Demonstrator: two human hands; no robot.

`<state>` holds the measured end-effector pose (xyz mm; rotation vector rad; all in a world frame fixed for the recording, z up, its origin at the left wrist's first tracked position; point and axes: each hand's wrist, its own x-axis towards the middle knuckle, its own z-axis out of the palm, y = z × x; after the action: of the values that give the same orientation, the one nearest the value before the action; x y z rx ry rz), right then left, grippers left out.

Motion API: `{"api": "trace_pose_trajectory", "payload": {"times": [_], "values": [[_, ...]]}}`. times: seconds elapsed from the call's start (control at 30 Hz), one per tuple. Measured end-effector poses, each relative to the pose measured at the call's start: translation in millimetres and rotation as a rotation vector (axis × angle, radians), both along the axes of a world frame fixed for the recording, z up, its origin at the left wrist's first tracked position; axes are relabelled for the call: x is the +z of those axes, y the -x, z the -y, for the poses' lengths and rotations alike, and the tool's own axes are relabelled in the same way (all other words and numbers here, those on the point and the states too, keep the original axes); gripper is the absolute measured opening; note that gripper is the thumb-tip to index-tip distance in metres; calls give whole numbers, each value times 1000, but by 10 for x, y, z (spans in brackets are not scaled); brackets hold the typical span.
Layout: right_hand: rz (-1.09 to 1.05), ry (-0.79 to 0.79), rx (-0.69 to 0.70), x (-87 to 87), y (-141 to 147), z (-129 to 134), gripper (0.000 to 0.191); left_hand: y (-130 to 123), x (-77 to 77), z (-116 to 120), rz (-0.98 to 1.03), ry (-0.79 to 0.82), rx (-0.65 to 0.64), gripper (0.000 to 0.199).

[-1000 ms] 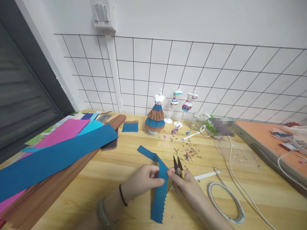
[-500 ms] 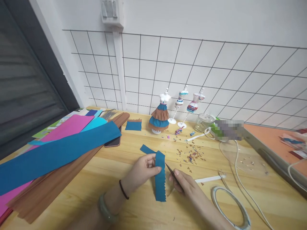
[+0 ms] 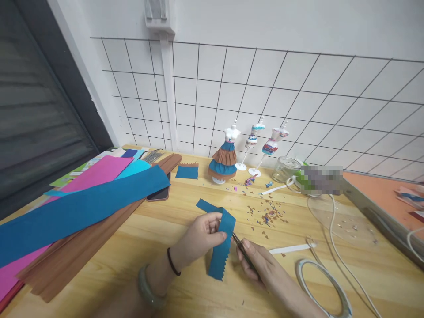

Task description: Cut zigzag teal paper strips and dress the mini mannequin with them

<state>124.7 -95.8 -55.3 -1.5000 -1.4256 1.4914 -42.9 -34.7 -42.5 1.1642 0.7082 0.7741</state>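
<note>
My left hand [image 3: 207,229] pinches a strip of blue crepe paper [image 3: 219,260] between thumb and fingers. The strip is folded over at the top, and a tail of it sticks out behind to the left. Zigzag notches run down its lower right edge. In my right hand [image 3: 256,260] is a slim, dark pair of scissors [image 3: 243,249], whose tips touch or nearly touch the strip's right edge just above the notches. The scissors' handles are mostly hidden by my fingers.
Small paper scraps [image 3: 270,214] lie beyond my right hand. A mini dress form [image 3: 222,159] wears a tiered blue and brown skirt; two more forms stand beside it. Crepe paper sheets [image 3: 82,212] pile up at left. A tape roll [image 3: 323,282] and a cable [image 3: 342,265] lie at right.
The strip's lower end has swung left and the strip now tilts. The scissors' tips have come to its right edge. The whole view has shifted slightly.
</note>
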Motion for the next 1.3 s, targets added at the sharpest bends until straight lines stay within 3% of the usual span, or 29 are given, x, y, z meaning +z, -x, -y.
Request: {"api": "trace_pose_trajectory", "payload": {"times": [0.37,0.7,1.3], "values": [[-21,0,9,-25,-1,-1,45,14,-67,-28,-50,-39,2,25],[-43,9,16,-32,0,5,45,28,-185,-46,-90,-91,11,19],[-19,20,24,15,18,-14,48,30,-130,-50,-90,-76,0,24]]}}
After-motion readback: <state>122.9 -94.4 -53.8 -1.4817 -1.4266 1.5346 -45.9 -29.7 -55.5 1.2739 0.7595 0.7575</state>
